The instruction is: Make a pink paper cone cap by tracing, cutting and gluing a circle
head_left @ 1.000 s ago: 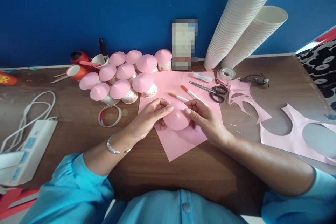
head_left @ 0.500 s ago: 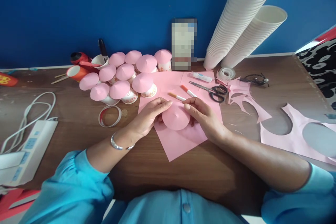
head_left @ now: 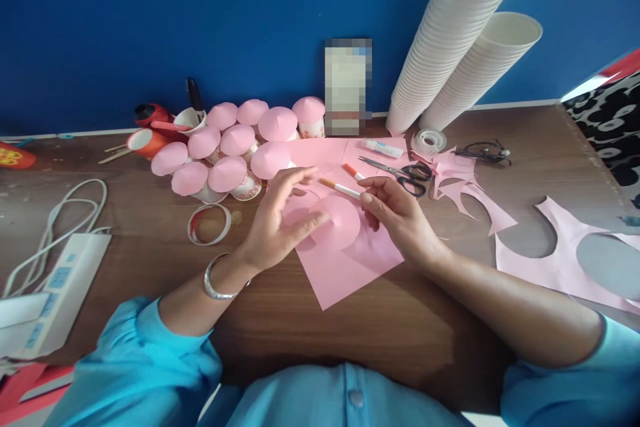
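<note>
A shallow pink paper cone (head_left: 340, 223) rests point up over a pink paper sheet (head_left: 330, 280). My left hand (head_left: 277, 220) is open on its left, fingers spread and thumb reaching over the cone's slope. Part of another rounded pink piece (head_left: 303, 203) shows behind that thumb. To the right of the cone, my right hand (head_left: 400, 213) has thumb and forefinger closed at the white end of a brown-tipped marker (head_left: 343, 188). An orange-tipped marker (head_left: 353, 171) lies just beyond, partly covered by my right fingers. Black-handled scissors (head_left: 400, 173) and a glue stick (head_left: 383, 147) lie behind.
Several cups topped with pink cones (head_left: 227, 173) stand at the back left. Tall stacks of white cups (head_left: 450, 47) lean near the blue wall. Pink paper scraps (head_left: 565, 240) and a tape roll (head_left: 429, 141) lie right; a power strip (head_left: 70, 293) lies left.
My left hand has let go of the cone's edge and spread open, moving left. My right fingers have left the cone for the end of the brown-tipped marker.
</note>
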### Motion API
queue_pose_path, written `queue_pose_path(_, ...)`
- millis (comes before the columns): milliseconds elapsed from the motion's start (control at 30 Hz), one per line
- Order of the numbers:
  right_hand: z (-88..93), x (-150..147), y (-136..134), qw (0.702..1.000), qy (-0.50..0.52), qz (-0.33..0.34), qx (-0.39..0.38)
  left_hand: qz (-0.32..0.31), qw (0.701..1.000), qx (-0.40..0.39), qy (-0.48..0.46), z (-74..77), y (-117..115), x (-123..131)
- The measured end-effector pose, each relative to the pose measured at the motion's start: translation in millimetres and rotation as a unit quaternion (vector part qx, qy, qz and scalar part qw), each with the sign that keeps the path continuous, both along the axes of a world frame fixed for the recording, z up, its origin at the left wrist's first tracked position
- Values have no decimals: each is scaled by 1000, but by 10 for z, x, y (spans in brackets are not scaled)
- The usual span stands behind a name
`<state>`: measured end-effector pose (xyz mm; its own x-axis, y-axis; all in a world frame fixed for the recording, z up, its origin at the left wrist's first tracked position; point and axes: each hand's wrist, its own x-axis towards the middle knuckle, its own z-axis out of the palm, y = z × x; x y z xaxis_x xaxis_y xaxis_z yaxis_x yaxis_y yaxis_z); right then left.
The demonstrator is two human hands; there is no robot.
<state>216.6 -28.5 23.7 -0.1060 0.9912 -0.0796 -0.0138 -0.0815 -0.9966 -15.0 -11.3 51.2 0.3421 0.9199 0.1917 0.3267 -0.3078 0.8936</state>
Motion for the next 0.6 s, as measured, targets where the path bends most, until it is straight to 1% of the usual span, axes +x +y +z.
queue_pose_path(33, -14, 11, 3, 1000, 2, -2, -1, -38, 996, 64, 39, 16, -2, 3)
queue_pose_path(67, -28, 17, 8, 1000, 6, -1, -3, -78, 988, 110, 69, 27, 0, 18)
queue_pose_path(100, -42, 18, 13, 1000, 11, 1, -5, -113, 980, 139, 88, 30, 4, 41)
queue_pose_path(167, -64, 16, 27, 1000, 16, 9, -11, -153, 973, 153, 86, 8, 23, 96)
queue_pose_path(267, -81, 18, 46, 1000, 23, 14, -13, -168, 975, 130, 65, -75, 61, 147)
queue_pose_path(400, -99, 27, 54, 1000, 21, 14, -7, -178, 978, 97, 48, -179, 94, 134)
queue_pose_path(500, -117, 24, 54, 1000, 27, 12, -9, -181, 978, 95, 48, -196, 98, 118)
queue_pose_path(600, -127, 19, 60, 999, 36, 12, -9, -179, 976, 106, 56, -173, 96, 128)
